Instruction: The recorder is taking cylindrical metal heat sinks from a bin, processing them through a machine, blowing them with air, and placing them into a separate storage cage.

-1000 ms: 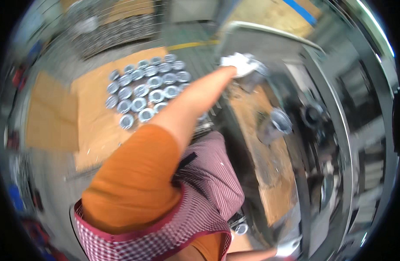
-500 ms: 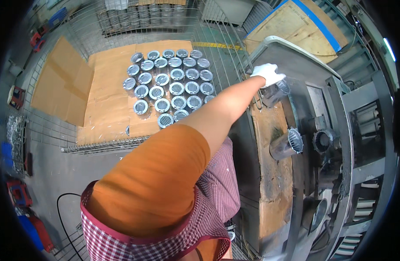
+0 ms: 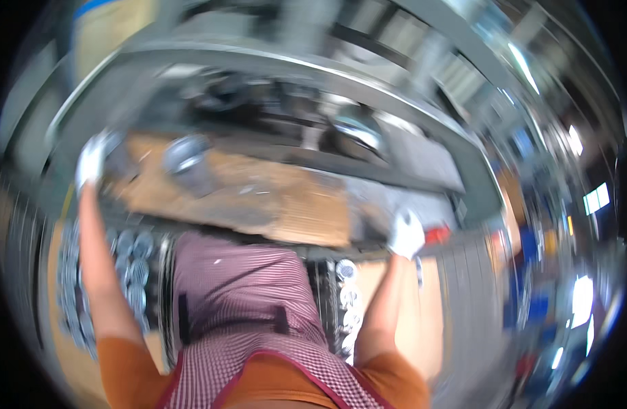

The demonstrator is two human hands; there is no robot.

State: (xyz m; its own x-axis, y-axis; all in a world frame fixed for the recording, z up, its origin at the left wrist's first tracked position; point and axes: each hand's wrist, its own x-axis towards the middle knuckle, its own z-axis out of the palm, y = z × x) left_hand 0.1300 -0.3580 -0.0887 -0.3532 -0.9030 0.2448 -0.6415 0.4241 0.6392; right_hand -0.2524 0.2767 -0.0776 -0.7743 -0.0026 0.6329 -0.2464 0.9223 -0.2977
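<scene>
Motion smears this view. My left hand, in a white glove, is at the far left end of the work ledge. It is against the side of a grey metal cylinder; whether its fingers grip the cylinder is too blurred to tell. A second metal cylinder, its slotted end showing, stands on the brown board to the right of the first. My right hand, also gloved in white, is at the ledge's right end, beside a red object of unclear kind. Its fingers are smeared.
Behind the board runs a grey metal machine frame with a round shiny part in it. At lower left are rows of finished-looking cylinders on cardboard. More slotted round pieces lie right of my apron, beside a cardboard sheet.
My view has swung right to face the ledge. My right hand has come into view at its right end. The left hand is still beside the same end cylinder.
</scene>
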